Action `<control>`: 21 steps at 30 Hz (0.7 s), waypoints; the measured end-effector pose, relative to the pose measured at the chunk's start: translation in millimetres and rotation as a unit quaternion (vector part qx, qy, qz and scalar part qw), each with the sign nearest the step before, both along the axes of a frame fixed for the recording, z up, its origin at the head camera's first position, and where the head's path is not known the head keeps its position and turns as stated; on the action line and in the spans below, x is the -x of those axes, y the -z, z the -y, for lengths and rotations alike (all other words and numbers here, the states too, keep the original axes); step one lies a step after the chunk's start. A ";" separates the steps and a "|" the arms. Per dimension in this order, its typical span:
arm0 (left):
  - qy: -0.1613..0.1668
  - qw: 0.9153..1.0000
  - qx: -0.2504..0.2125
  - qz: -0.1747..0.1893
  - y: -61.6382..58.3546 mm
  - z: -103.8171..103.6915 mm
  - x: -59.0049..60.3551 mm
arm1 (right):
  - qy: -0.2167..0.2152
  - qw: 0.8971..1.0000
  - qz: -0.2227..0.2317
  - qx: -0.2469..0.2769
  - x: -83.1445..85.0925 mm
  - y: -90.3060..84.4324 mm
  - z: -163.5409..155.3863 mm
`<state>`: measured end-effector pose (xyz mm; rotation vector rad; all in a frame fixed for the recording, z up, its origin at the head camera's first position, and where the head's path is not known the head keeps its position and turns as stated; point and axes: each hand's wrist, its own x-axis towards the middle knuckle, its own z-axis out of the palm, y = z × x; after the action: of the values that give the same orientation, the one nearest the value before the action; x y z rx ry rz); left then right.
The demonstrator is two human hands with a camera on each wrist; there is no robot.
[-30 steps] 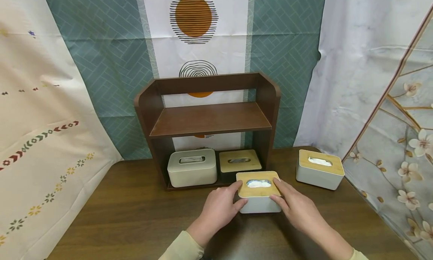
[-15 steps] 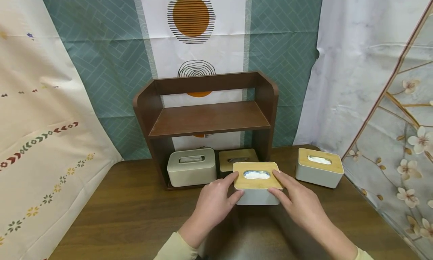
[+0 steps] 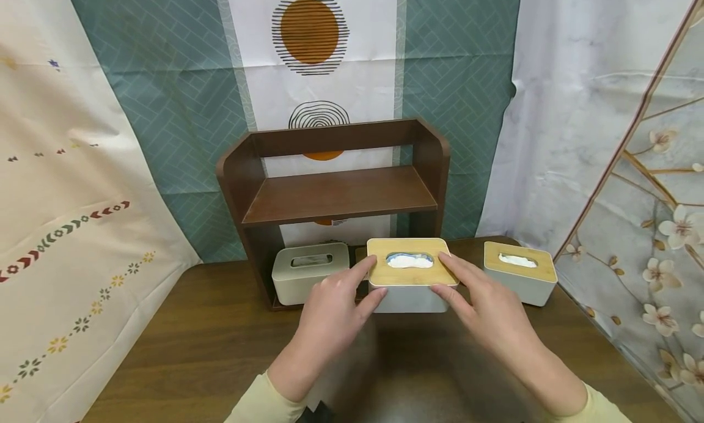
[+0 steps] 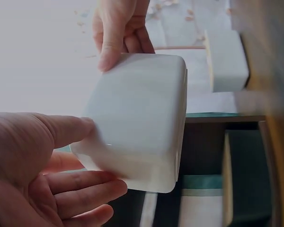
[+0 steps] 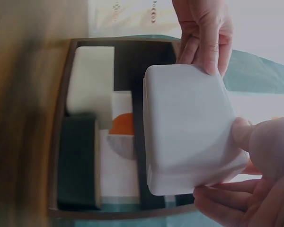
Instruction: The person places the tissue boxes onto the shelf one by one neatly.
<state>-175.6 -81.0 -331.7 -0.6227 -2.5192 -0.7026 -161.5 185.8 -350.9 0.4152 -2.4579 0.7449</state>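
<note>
A white tissue box (image 3: 409, 299) with a light wooden lid is held up between both hands in front of the shelf, white tissue showing in its oval slot. My left hand (image 3: 332, 304) grips its left end, thumb on the front wall and fingers along the side. At the other end my right hand (image 3: 491, 299) grips it the same way. Both wrist views show the plain white box underside (image 4: 139, 109) and the opposite hand. Behind the held box, a dark tissue box (image 5: 77, 161) on the lower shelf is mostly hidden in the head view.
A brown two-tier shelf (image 3: 341, 194) stands at the back of the wooden table (image 3: 209, 349). A cream tissue box (image 3: 294, 283) sits on its lower level at left. Another white tissue box with wooden lid (image 3: 508, 279) stands right of the shelf. Patterned cloths hang around.
Both hands have lifted the white tissue box from near the tabletop, upward and slightly left toward the shelf. It now covers most of the dark box. The other boxes stay put.
</note>
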 end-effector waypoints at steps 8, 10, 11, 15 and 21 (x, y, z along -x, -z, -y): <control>-0.013 0.999 0.001 -0.047 -30.1 8.1 -6.6 | -0.025 0.998 -0.056 -0.004 2.5 -32.3 5.8; -0.017 0.998 0.003 -0.054 -37.8 9.9 -6.3 | -0.032 0.997 -0.074 -0.005 5.1 -40.7 7.2; -0.019 0.998 0.003 -0.057 -41.6 10.7 -6.0 | -0.033 0.996 -0.083 -0.006 6.6 -44.7 7.8; -0.021 0.998 -0.003 -0.058 -54.7 13.3 -3.4 | -0.040 0.994 -0.100 -0.007 12.4 -59.4 9.8; -0.024 0.998 -0.008 -0.064 -70.6 14.9 2.1 | -0.041 0.994 -0.096 -0.011 21.9 -78.0 11.8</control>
<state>-177.6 -96.0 -261.1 -0.5794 -2.4011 -0.6444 -183.4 174.0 -272.9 0.5714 -2.2826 0.6778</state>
